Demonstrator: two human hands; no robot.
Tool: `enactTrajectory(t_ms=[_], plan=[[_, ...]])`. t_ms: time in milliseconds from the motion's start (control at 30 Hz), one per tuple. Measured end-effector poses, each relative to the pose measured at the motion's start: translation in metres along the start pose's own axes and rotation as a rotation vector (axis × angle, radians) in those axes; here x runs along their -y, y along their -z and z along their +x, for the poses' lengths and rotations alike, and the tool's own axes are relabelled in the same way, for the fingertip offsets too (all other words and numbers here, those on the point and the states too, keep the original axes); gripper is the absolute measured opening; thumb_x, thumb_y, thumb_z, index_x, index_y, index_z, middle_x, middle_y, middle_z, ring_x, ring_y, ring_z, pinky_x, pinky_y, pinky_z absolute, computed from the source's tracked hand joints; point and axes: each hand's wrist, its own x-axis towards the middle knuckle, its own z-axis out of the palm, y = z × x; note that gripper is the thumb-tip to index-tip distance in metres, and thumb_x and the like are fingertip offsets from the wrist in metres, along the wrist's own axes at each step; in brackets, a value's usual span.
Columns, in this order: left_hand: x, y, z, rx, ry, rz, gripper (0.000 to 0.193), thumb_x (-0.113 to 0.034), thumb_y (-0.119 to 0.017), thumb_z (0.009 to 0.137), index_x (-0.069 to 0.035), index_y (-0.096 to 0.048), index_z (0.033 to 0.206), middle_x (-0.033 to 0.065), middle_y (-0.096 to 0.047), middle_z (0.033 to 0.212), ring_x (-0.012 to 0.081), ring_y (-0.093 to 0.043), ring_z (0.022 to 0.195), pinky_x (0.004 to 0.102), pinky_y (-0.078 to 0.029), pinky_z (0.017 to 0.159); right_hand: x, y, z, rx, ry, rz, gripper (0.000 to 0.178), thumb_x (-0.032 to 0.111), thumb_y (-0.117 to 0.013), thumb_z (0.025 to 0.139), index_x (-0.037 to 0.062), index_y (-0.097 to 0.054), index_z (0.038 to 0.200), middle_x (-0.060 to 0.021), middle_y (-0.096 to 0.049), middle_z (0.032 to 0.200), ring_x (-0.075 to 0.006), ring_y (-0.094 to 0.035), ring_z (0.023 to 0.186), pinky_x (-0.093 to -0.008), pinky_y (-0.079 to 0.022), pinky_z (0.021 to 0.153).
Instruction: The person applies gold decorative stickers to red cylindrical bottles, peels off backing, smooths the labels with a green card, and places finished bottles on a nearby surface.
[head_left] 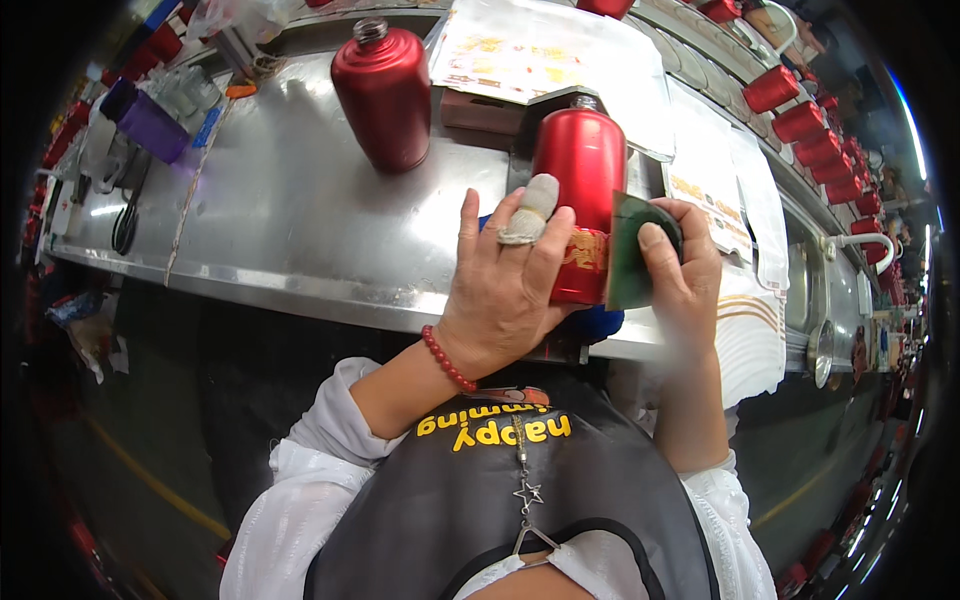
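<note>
A glossy red bottle (pixel 578 150) with a bare threaded neck rests on a dark stand, its base toward me. Around its lower part runs a red-and-gold decal band (pixel 585 250). My left hand (pixel 505 265) lies at the bottle's left side, fingers spread, index fingertip touching near the band. A grey cloth finger cover (pixel 530 210) wraps one of its fingers. In my right hand (pixel 685 265) a flat green scraper (pixel 630 250) is pinched between thumb and fingers, its edge against the bottle's right side. Blue padding partly shows beneath the bottle.
A second red bottle (pixel 385 100) stands on the metal table (pixel 290 220). White printed decal sheets (pixel 560 50) lie behind and to the right. A purple bottle (pixel 148 120) and scissors (pixel 126 222) are at left. Red bottles (pixel 800 122) line a conveyor at far right.
</note>
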Motion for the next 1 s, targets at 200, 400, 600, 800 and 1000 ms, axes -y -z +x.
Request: enactTrajectory(t_ms=[200, 400, 600, 800, 1000], plan=[[0.025, -0.008, -0.026, 0.093, 0.079, -0.082, 0.082, -0.052, -0.066, 0.091, 0.003, -0.037, 0.146, 0.0246, -0.047, 0.142, 0.0463, -0.033, 0.141, 0.0623, -0.012, 0.119, -0.061, 0.005, -0.010, -0.085, -0.060, 0.110, 0.022, 0.017, -0.060, 0.099, 0.0006, -0.058, 0.115, -0.0034, -0.064, 0.094, -0.0079, -0.057, 0.083, -0.0235, -0.048, 0.076], [0.026, 0.002, -0.015, 0.022, -0.155, 0.023, 0.081, -0.054, -0.068, 0.088, -0.008, -0.041, 0.149, 0.0157, -0.042, 0.151, 0.0447, -0.022, 0.146, 0.0612, -0.009, 0.119, -0.068, -0.001, -0.022, 0.042, -0.106, 0.435, 0.021, 0.013, -0.059, 0.099, 0.0002, -0.057, 0.116, -0.0013, -0.063, 0.098, -0.0058, -0.056, 0.088, -0.0218, -0.048, 0.079], [0.019, 0.013, 0.021, 0.159, -0.446, 0.251, 0.054, -0.032, -0.064, 0.089, -0.031, -0.051, 0.141, -0.0083, -0.062, 0.133, 0.0253, -0.031, 0.143, 0.0591, -0.005, 0.123, -0.072, 0.002, -0.021, 0.027, -0.105, 0.471, 0.021, 0.012, -0.059, 0.098, 0.0001, -0.057, 0.115, -0.0018, -0.064, 0.097, -0.0066, -0.056, 0.087, -0.0219, -0.048, 0.078], [0.014, 0.008, 0.029, 0.150, -0.527, 0.166, 0.042, -0.019, -0.059, 0.094, -0.028, -0.056, 0.135, -0.0063, -0.064, 0.127, 0.0230, -0.040, 0.140, 0.0588, -0.008, 0.123, -0.073, 0.005, -0.022, 0.012, -0.127, 0.498, 0.021, 0.012, -0.058, 0.098, -0.0001, -0.057, 0.115, -0.0020, -0.064, 0.095, -0.0067, -0.057, 0.086, -0.0220, -0.048, 0.077], [0.018, -0.002, -0.003, -0.032, -0.229, -0.096, 0.043, -0.013, -0.062, 0.092, -0.025, -0.059, 0.133, -0.0035, -0.065, 0.128, 0.0280, -0.043, 0.139, 0.0561, -0.011, 0.123, -0.073, 0.006, -0.024, 0.027, -0.142, 0.477, 0.021, 0.013, -0.059, 0.098, -0.0005, -0.058, 0.114, -0.0019, -0.064, 0.094, -0.0068, -0.056, 0.084, -0.0224, -0.048, 0.077]])
